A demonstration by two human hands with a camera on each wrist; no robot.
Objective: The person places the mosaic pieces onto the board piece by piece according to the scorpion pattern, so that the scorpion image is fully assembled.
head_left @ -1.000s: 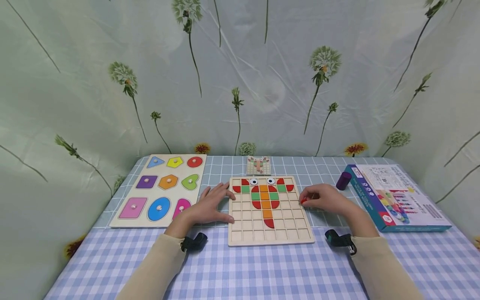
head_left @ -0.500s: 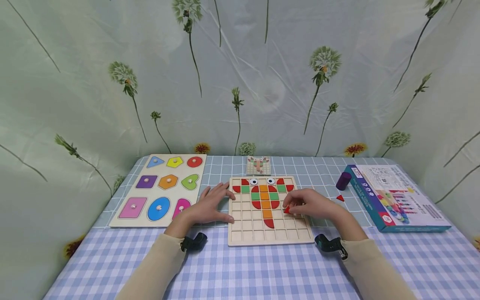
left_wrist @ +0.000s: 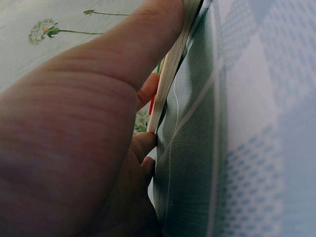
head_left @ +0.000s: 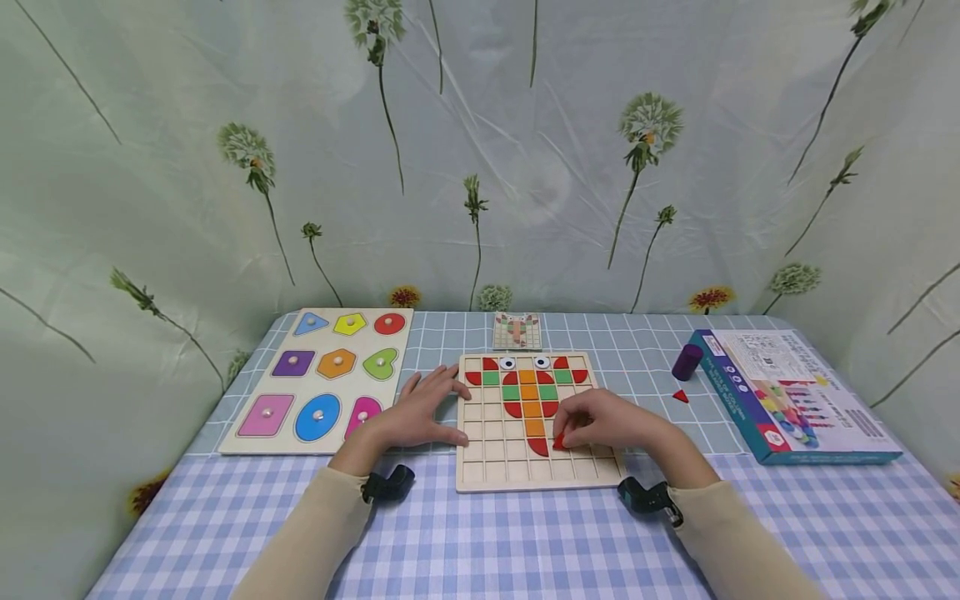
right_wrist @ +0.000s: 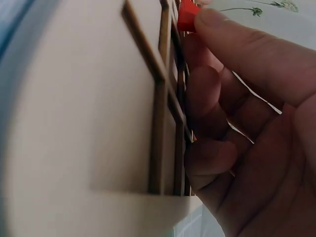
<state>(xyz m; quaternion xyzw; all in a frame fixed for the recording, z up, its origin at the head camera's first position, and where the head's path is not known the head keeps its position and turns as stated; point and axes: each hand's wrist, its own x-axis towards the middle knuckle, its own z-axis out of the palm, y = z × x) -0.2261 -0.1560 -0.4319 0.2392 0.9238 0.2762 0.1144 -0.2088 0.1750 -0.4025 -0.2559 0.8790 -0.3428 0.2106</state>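
Observation:
A wooden grid board (head_left: 495, 473) lies on the table with red, green and orange pieces and two eye discs set in its cells. My right hand (head_left: 611, 421) pinches a red triangular piece (right_wrist: 187, 17) between thumb and fingers. It is over the board's lower middle, beside the red quarter-round piece (head_left: 538, 447) below the orange column. My left hand (head_left: 420, 408) rests at the board's left edge, fingers spread, thumb and fingertips touching the rim. In the left wrist view the thumb (left_wrist: 153, 29) lies along the board's side. Fingers partly hide the held piece.
Another red triangle (head_left: 680, 397) lies right of the board, near a purple cylinder (head_left: 687, 362). A teal-edged box (head_left: 802, 392) is at the far right. A shape-knob puzzle (head_left: 285, 392) sits at left. A small pattern card (head_left: 517, 332) stands behind the board.
My right hand has moved left from beside the board's right edge, carrying the red triangle over the lower cells. A second red triangle, hidden at first, now shows on the table. The left hand stays put.

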